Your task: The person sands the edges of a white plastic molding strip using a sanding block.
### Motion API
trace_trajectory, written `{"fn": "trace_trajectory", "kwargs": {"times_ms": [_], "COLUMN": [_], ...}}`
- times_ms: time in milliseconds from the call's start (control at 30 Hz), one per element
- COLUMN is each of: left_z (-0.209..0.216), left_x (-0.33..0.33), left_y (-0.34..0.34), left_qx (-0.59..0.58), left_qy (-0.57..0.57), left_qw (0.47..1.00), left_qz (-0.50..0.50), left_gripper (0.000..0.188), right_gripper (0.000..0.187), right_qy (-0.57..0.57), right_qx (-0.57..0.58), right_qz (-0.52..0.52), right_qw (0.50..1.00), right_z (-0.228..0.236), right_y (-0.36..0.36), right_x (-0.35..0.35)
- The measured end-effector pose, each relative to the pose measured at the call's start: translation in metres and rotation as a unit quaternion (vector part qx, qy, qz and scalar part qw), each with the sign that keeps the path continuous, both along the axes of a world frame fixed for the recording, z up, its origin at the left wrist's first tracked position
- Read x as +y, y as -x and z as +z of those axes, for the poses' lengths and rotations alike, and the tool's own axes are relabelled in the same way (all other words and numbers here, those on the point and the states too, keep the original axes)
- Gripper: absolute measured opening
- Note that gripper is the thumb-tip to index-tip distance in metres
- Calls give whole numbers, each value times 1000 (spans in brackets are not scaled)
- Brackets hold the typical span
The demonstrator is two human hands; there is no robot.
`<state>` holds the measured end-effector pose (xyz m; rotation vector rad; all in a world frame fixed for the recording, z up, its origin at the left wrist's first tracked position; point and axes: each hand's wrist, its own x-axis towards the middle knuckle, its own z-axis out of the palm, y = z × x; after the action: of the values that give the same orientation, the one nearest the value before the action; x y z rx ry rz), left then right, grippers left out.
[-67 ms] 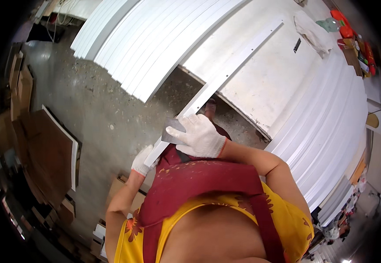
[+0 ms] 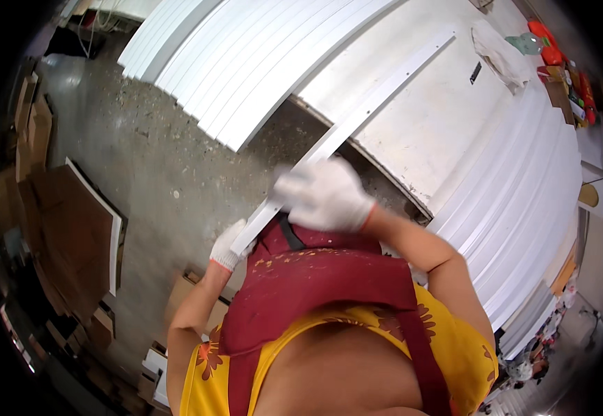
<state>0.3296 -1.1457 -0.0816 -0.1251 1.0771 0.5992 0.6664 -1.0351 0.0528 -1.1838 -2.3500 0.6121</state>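
A long, narrow white strip (image 2: 346, 128) with small dark holes slants from my waist up onto the white tabletop. My left hand (image 2: 229, 244), in a white knit glove, is closed around its near end. Farther along, my right hand (image 2: 326, 195), gloved alike, lies over the strip. Motion smears its fingers. The grey sheet like sandpaper that it pressed on the strip a moment ago is now nearly all hidden under the glove.
White strips lie side by side in a stack (image 2: 246, 62) at the far left and another (image 2: 516, 187) at the right. A cloth (image 2: 499, 55) and a small black piece (image 2: 475, 73) rest on the white tabletop (image 2: 412, 139). Brown cardboard (image 2: 69, 229) stands on the left floor.
My right hand has swept slightly, its fingers turning over the grey sheet, which has gone almost out of sight. The strip has shifted a little to the right; my left hand keeps its hold.
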Motion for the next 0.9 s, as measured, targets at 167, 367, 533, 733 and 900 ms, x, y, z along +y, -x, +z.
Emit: {"fn": "trace_trajectory", "kwargs": {"times_ms": [167,367,533,733,900], "left_z": [-11,10,-49,7,-36], "left_x": [15,57,30,53,36], "left_y": [-19,-50,-55,-74,-69], "left_qx": [7,-263,67,-205,94], "left_qy": [-130,-89,-419,-131,-529], "left_qw": [989,960,890,970,822], "left_qz": [-75,-34,-169,-11,-188], "left_gripper": [23,24,27,39,28], "right_gripper": [49,32,51,41,38], "right_qy": [15,-30,55,-76,-5], "right_qx": [-62,-144,-74,-196,-107], "right_qz": [-320,-43,113,-110,82], "right_qw": [945,988,989,971,991], "right_z": [-8,1,1,9,4], "right_y": [-127,24,102,5,111], "right_x": [86,28,-24,31,-23]}}
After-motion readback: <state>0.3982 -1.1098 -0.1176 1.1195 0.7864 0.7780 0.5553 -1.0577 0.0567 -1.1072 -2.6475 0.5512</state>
